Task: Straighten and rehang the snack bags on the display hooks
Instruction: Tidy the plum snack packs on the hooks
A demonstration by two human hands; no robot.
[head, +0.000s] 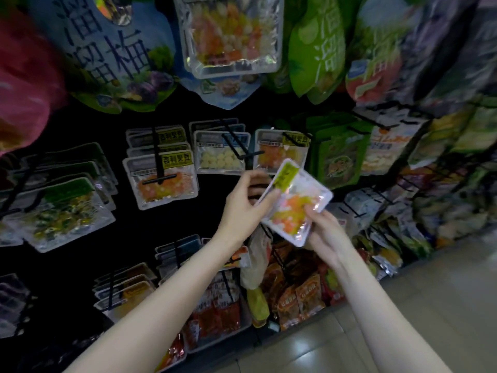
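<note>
Clear snack bag (294, 203) with yellow-green label, orange, yellow and white contents.

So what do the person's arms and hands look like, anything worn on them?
Nothing worn shows: the left hand and right hand are without gloves, and both forearms are without sleeves up to the frame's bottom edge. No watch, ring or bracelet is visible.

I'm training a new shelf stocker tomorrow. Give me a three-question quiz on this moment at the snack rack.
1. True or false: the snack bag with orange and yellow pieces hangs on a hook.
2. Which hand grips its lower end? A left B right
3. What colour is the label at its top end?

Key: 1 false, both hands hold it off the hooks. 2 B, the right hand; the left hand grips the upper edge. 3 yellow-green.
</note>
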